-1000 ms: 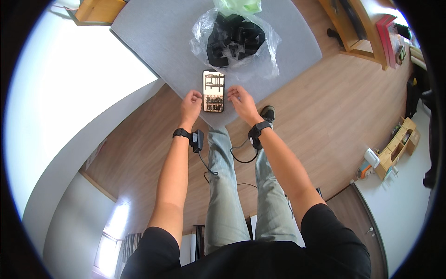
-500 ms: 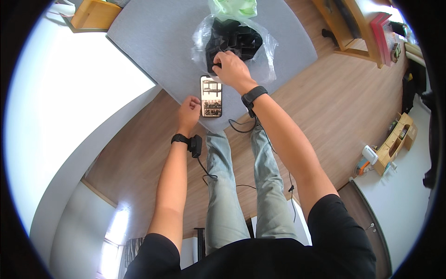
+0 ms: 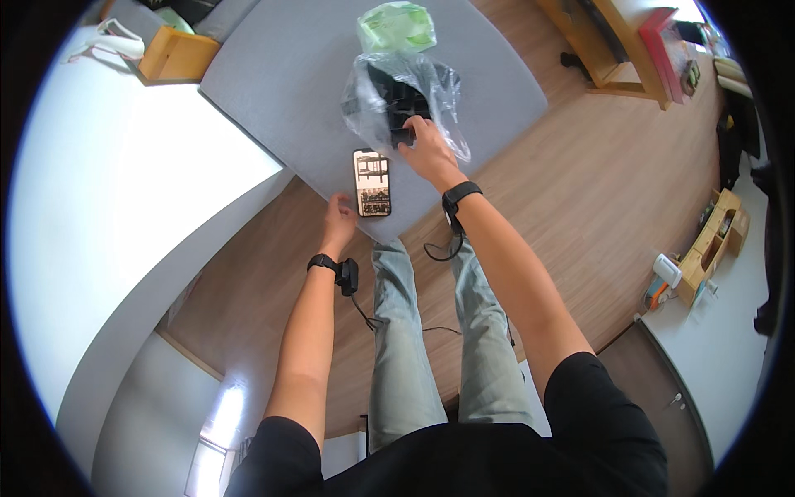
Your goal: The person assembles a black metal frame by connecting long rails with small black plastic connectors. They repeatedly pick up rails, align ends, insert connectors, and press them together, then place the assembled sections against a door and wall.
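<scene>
My right hand (image 3: 431,153) is at the near opening of a clear plastic bag (image 3: 447,87). Its thumb and fingers are bent around the near end of a black plastic piece (image 3: 406,103), one of several dark pieces in the bag. Film covers some of them, and their exact shapes are hard to make out. A phone (image 3: 373,184) lies face up on the grey padded surface (image 3: 290,74), its screen lit with a picture. Just left of the phone, my left hand (image 3: 338,224) is held with its fingers apart, gripping nothing.
Beyond the clear bag lies a crumpled pale green bag (image 3: 396,27). Each wrist wears a black band, with a cable (image 3: 443,248) hanging by the right one. Wooden furniture (image 3: 621,70) stands at the far right, and a white surface (image 3: 157,166) borders the left.
The right hand has shifted right and nearer relative to the phone. The clear bag is narrower and covers more of the black pieces. My left fingers have uncurled. The whole view has shifted slightly.
</scene>
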Available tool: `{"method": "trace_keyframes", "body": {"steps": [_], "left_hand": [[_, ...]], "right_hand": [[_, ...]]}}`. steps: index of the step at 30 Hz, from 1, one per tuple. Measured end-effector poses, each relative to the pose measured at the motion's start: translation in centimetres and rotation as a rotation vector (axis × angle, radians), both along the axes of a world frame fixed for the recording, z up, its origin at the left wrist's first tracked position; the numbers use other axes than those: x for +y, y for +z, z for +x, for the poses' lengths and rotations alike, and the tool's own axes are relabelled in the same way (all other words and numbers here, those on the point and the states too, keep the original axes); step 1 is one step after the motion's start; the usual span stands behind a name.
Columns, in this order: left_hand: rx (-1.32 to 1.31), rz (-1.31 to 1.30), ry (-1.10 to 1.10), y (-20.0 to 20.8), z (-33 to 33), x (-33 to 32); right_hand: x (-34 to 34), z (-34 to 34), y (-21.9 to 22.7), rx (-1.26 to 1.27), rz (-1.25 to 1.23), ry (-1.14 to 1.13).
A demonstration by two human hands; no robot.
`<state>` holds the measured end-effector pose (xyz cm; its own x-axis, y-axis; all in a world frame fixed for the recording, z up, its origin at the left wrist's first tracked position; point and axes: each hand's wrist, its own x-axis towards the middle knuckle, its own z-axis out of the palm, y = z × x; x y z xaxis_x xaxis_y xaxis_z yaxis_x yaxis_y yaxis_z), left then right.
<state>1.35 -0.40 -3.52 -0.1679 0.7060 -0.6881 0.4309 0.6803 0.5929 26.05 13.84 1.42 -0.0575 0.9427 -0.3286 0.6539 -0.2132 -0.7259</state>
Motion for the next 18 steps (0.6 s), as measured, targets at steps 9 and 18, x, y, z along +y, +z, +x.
{"method": "trace_keyframes", "body": {"steps": [9, 18], "left_hand": [[0.239, 0.379, -0.342, 18.1, 0.9, 5.5], [-0.019, 0.552, -0.534, 26.6, 8.5, 12.7]], "right_hand": [[-9.0, 13.2, 23.0, 0.396, -0.076, 0.103], [-39.0, 36.6, 50.5, 0.4, 0.054, -0.687]]}}
